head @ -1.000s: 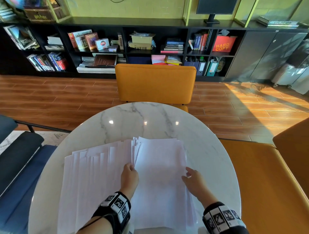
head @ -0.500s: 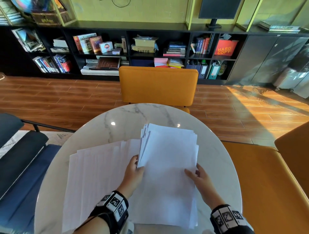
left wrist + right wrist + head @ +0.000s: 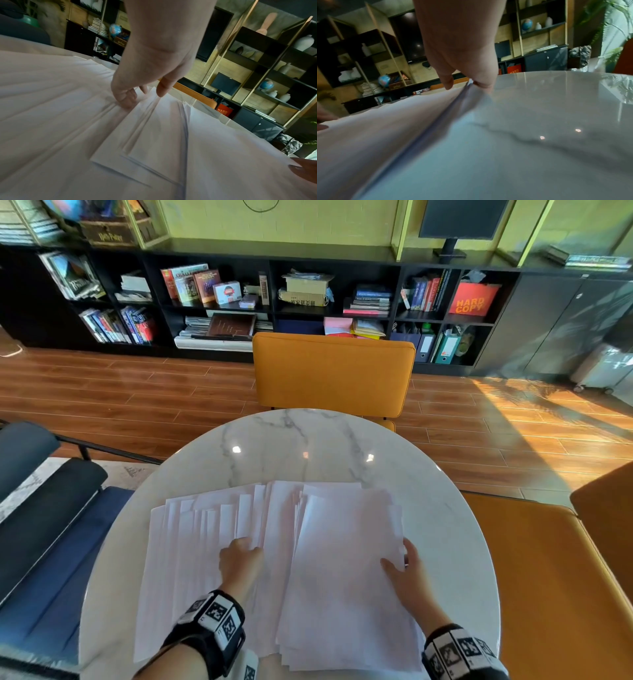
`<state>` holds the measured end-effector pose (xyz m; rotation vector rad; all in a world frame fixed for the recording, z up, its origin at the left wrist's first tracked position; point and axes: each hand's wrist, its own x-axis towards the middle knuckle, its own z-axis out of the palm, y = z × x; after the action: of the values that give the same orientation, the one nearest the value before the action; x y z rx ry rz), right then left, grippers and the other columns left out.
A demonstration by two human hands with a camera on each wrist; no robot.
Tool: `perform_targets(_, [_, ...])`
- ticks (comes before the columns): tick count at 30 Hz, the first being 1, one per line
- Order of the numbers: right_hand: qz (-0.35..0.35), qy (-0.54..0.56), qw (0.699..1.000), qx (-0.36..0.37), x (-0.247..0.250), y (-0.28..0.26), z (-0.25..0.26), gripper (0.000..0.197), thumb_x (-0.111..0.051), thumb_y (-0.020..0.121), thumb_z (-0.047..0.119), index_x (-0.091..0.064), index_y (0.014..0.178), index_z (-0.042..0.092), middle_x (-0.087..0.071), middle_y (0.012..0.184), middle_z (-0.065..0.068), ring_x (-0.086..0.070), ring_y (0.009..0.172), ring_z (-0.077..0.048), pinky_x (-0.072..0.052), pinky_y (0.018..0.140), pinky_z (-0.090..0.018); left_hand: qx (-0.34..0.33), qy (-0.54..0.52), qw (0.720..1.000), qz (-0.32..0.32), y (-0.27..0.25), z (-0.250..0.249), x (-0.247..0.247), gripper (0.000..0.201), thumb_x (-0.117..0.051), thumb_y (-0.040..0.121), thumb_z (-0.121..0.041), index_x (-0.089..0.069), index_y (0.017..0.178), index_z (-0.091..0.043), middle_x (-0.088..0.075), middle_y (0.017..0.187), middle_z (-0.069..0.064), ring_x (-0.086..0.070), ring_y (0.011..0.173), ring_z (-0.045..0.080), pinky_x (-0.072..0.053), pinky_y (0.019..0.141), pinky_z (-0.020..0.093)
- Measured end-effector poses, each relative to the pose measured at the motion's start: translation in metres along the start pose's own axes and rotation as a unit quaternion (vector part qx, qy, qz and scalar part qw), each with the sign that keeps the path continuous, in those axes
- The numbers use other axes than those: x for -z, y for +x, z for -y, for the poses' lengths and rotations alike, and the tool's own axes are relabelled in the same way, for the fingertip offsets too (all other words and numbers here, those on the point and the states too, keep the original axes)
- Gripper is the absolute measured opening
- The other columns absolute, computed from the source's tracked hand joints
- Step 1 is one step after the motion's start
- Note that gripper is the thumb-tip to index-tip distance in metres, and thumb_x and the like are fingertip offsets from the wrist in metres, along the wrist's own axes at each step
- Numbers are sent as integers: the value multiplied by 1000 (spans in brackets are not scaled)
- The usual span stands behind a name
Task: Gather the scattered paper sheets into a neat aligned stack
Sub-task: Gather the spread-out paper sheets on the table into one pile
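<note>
White paper sheets [image 3: 191, 542] lie fanned out across the left half of the round marble table [image 3: 308, 446]. A thicker gathered stack [image 3: 346, 577] lies to their right, overlapping them. My left hand [image 3: 241, 554] is on the fanned sheets just left of the stack. In the left wrist view its curled fingers [image 3: 126, 100] dig into bunched sheet edges, with the thumb over them. My right hand [image 3: 399, 559] pinches the stack's right edge [image 3: 465, 94], thumb on top and fingers beneath, and that edge is lifted slightly off the table [image 3: 556, 108].
An orange chair [image 3: 334, 374] stands at the table's far side. An orange bench [image 3: 548, 577] runs along the right, and a dark blue seat [image 3: 44, 542] is at the left. Black bookshelves [image 3: 239, 302] line the back wall across a wooden floor.
The stack, raised at its left edge half a second ago, has come down onto the table. My left hand has left that edge and moved left onto the fanned sheets.
</note>
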<state>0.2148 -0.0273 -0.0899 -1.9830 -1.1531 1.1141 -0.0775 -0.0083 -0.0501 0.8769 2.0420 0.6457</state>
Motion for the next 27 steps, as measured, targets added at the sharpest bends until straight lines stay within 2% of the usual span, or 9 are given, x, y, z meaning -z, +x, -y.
perform_targets(3, [-30, -63, 998, 5, -1, -5, 0, 74, -62, 85, 24, -23, 147, 11, -44, 137, -17, -51, 121, -34, -47, 98, -45, 35, -6, 999, 15, 11, 4, -1, 52, -51, 74, -8, -53, 124, 7, -57, 129, 26, -56, 115, 43, -48, 96, 46])
perform_targets(7, [-41, -133, 990, 4, -6, -13, 2, 74, -60, 86, 23, -21, 147, 7, -43, 141, -20, -43, 129, -36, -39, 106, -43, 31, 22, 998, 50, 25, 14, -9, 52, -49, 70, -17, -59, 120, -3, -66, 115, 18, -63, 100, 36, -51, 77, 33])
perform_targets(9, [-27, -125, 992, -3, -8, -15, 5, 73, -58, 87, 22, -20, 148, 8, -41, 144, -19, -39, 133, -34, -36, 108, -43, 5, 21, 998, 51, 15, 6, -8, 41, -47, 77, -10, -61, 115, -2, -68, 106, 16, -63, 92, 33, -45, 68, 28])
perform_targets(12, [-5, -112, 994, 2, -11, -16, 9, 71, -55, 89, 21, -19, 149, 11, -41, 146, -18, -41, 134, -32, -38, 108, -43, -7, -15, 998, 59, 0, -5, -9, 48, -37, 83, 5, -49, 128, -3, -60, 116, 15, -52, 93, 27, -41, 76, 29])
perform_targets(15, [18, -71, 997, 2, -13, -14, 17, 67, -52, 91, 17, -19, 149, 11, -45, 144, -15, -48, 128, -30, -42, 100, -37, -13, -39, 998, 44, -5, -6, -12, 56, -33, 86, 5, -36, 141, -5, -52, 131, 17, -50, 101, 29, -39, 82, 31])
perform_targets(18, [36, -46, 998, 9, -15, -15, 24, 60, -51, 92, 12, -28, 147, 11, -51, 139, -14, -56, 117, -27, -44, 90, -32, -28, -41, 998, 24, -4, -4, -15, 49, -33, 88, 1, -38, 136, -9, -58, 119, 17, -55, 96, 34, -46, 83, 37])
perform_targets(20, [53, -49, 997, 18, -17, -17, 26, 53, -51, 92, 12, -37, 143, 12, -55, 136, -12, -58, 113, -24, -42, 88, -25, -39, -40, 998, 33, -5, -3, -16, 50, -32, 86, 2, -39, 133, -13, -59, 108, 14, -56, 90, 34, -46, 73, 35])
perform_targets(23, [74, -72, 994, 37, -19, -21, 27, 51, -52, 90, 13, -42, 141, 15, -58, 134, -8, -60, 110, -21, -39, 88, -20, -56, -40, 997, 44, -5, -2, -17, 50, -34, 85, 0, -42, 131, -18, -61, 111, 14, -58, 92, 36, -45, 72, 33])
perform_targets(27, [89, -81, 992, 44, -21, -18, 31, 56, -58, 87, 15, -42, 140, 19, -60, 132, -5, -58, 86, -14, -39, 82, -20, -86, -35, 995, 36, -6, -1, -15, 44, -45, 82, -4, -50, 123, -19, -66, 107, 12, -62, 90, 35, -47, 72, 34])
